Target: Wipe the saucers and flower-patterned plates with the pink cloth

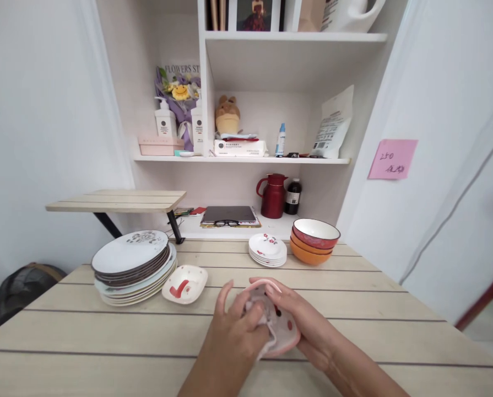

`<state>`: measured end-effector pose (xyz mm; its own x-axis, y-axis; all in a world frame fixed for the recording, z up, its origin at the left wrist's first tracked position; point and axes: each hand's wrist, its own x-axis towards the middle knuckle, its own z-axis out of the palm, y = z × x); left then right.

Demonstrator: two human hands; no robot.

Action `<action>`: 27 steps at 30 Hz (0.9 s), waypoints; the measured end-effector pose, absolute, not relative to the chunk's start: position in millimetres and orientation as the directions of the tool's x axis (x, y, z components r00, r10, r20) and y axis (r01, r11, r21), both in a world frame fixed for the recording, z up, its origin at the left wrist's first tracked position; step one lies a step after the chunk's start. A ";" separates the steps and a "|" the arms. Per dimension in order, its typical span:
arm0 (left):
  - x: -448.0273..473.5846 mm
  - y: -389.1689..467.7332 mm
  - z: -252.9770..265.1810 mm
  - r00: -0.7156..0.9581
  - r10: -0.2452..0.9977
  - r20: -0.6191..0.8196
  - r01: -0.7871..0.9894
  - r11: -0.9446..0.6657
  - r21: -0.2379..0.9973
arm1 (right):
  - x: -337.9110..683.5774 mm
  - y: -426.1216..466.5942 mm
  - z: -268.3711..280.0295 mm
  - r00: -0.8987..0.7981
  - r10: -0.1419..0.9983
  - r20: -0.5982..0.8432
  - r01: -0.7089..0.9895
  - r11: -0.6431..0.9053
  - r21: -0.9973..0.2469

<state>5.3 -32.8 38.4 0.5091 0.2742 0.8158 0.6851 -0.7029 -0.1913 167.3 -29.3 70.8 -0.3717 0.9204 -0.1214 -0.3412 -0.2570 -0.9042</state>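
Note:
My right hand (302, 311) grips a small pink-rimmed dish (288, 331) with dark and red spots, its thumb over the rim. The dish is tilted above the front of the table. Pressed into its inner face is a crumpled white cloth or tissue (267, 325), bunched under the fingers of my left hand (242, 331). Some of those fingers are bent round it and one is raised. To the left, a cream square dish (185, 284) with a red mark lies on the table, apart from both hands.
A tall stack of plates (133, 264) stands at the left, beside a small raised wooden stand (118, 200). Small flowered plates (267, 248) and stacked bowls (314, 242) sit toward the back. Behind are a red jug (273, 197), a dark bottle (293, 197) and a laptop (228, 214).

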 end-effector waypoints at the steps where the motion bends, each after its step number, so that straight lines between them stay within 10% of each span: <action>1: 4.5 -34.2 40.9 0.484 0.285 0.828 0.727 -0.657 -0.198 | 165.8 -30.0 70.4 -0.364 0.924 -0.119 -0.361 -0.258 -0.896; 12: 17.7 -38.6 32.1 0.386 0.625 0.678 0.846 -0.532 0.009 | 150.6 -39.8 72.2 -0.158 0.982 -0.101 -0.287 -0.144 -0.947; 16: 22.3 -43.5 31.8 0.317 0.794 0.518 0.795 -0.520 0.311 | 149.5 -39.6 67.5 -0.104 0.988 -0.114 -0.231 -0.135 -0.963; 22: 22.0 -43.0 35.5 0.302 0.901 0.312 0.136 -0.365 0.921 | 150.9 -37.3 68.1 -0.086 0.995 -0.057 -0.387 -0.086 -0.918; 27: 33.9 -45.5 40.6 0.429 0.901 0.062 -0.369 0.112 0.923 | 164.9 -21.9 71.1 0.050 0.994 -0.098 -0.430 -0.067 -0.900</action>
